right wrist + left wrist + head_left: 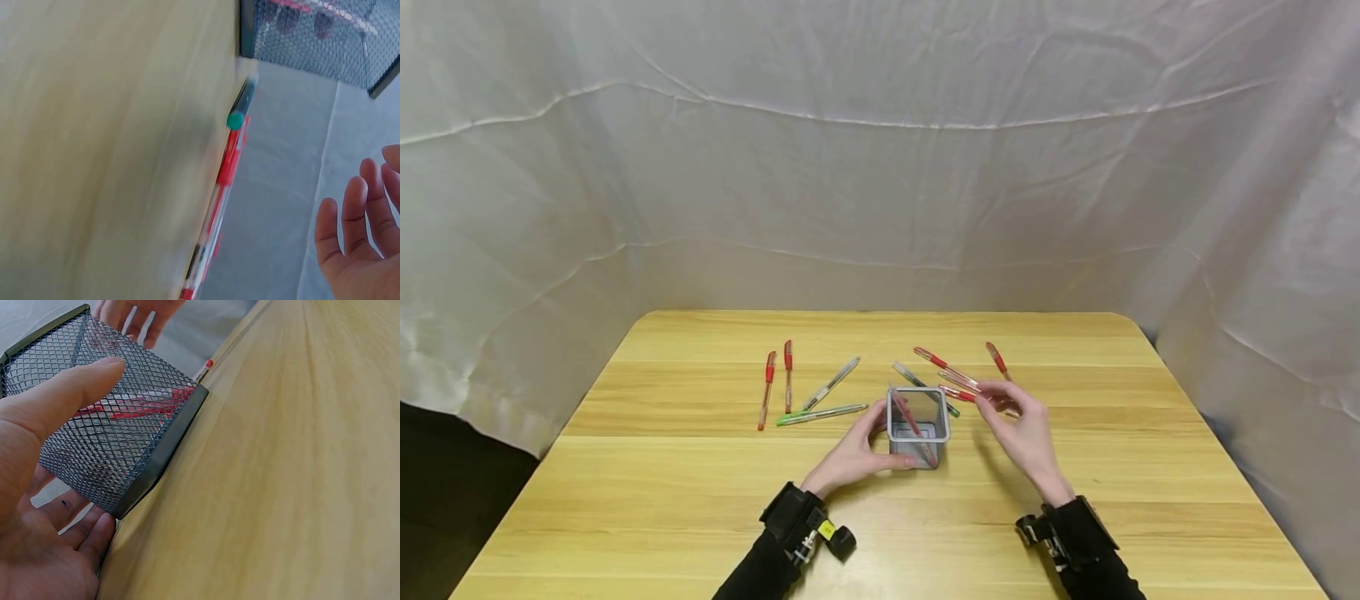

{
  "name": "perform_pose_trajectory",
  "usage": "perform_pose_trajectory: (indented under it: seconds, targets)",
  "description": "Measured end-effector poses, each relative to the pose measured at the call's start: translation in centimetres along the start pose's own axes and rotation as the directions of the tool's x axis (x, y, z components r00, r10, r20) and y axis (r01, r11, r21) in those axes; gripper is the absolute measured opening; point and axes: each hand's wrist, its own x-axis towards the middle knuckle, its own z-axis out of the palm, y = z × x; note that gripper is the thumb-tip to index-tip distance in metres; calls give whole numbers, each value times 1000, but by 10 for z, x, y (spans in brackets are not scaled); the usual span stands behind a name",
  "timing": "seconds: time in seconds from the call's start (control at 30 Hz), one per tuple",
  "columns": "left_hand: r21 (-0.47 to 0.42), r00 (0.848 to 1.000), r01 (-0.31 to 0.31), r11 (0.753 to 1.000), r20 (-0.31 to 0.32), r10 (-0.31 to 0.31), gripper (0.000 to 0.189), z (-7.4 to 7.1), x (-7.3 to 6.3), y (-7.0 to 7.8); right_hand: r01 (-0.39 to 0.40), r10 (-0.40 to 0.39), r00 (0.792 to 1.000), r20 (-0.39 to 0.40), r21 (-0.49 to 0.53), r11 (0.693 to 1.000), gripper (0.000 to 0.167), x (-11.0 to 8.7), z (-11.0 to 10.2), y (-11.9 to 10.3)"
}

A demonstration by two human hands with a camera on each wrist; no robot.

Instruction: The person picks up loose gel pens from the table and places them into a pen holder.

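My left hand (857, 454) grips a square mesh pen holder (919, 439), thumb on the near side and fingers around the left. One red pen (913, 419) leans inside it. In the left wrist view the thumb lies across the mesh wall (140, 444). My right hand (1021, 429) hovers right of the holder, over several pens. Its fingers are loosely bent with nothing between them in the right wrist view. Nearest to its fingertips is a red-capped pen (958, 393). Beside that lie another red pen (931, 357) and a green-ended pen (910, 374), partly behind the holder.
Left of the holder lie two red pens (767, 392), a green pen (823, 414) and a clear pen with a dark refill (832, 382). A further red pen (996, 357) is beyond the right hand. Pale fabric (880, 183) surrounds the wooden table (685, 500).
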Motion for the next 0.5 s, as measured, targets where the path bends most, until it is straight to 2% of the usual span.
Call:
perform_pose_trajectory:
  seconds: [0.17, 0.5]
  targets:
    - [8, 1000, 4, 1000, -8, -3, 93, 0, 0, 1, -73, 73, 997, 11, 13, 997, 22, -1, -7, 4]
    - [16, 1000, -2, 1000, -15, 2, 90, 0, 0, 0, -127, 126, 991, 35, 2, 992, 23, 1, -14, 8]
